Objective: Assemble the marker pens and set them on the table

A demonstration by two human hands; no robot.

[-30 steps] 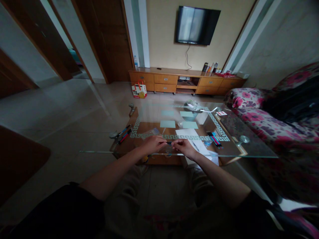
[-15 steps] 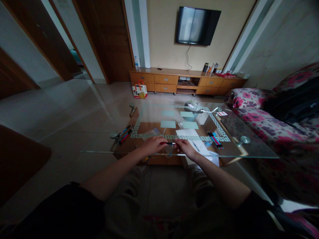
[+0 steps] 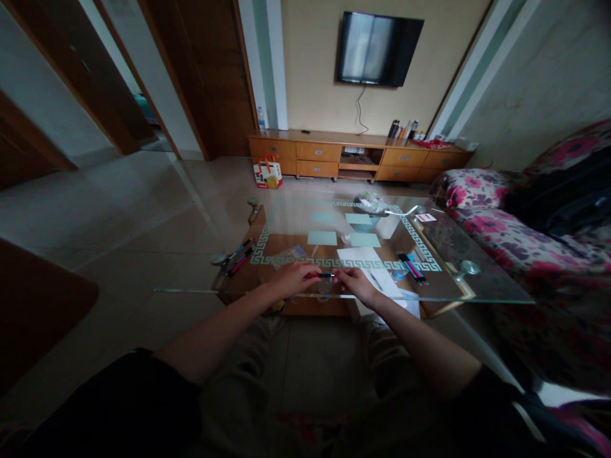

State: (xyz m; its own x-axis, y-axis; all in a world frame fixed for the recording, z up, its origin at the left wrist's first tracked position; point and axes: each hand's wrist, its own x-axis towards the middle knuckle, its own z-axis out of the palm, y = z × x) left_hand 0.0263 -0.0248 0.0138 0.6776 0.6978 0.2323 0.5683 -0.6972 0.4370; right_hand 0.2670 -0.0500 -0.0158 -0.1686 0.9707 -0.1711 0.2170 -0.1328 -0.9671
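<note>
My left hand (image 3: pixel 292 278) and my right hand (image 3: pixel 354 283) meet over the near edge of a glass coffee table (image 3: pixel 482 289). Between them they hold a thin pen (image 3: pixel 321 275) with a red and dark barrel, lying level; each hand pinches one end. A white sheet of paper (image 3: pixel 363 257) lies on the glass just beyond my right hand. More pens (image 3: pixel 411 267) lie to the right of it, and another few pens (image 3: pixel 240 256) rest near the table's left edge.
Pale green paper rectangles (image 3: pixel 321 238) lie mid-table, with a small basket (image 3: pixel 366 221) at the far end. A floral sofa (image 3: pixel 520 235) stands close on the right. A wooden cabinet (image 3: pixel 353 156) under a wall television (image 3: pixel 378 48) lines the far wall. Tiled floor opens to the left.
My hands have drawn slightly apart along the pen, so more of its red part shows between them. Nothing else on the table has moved.
</note>
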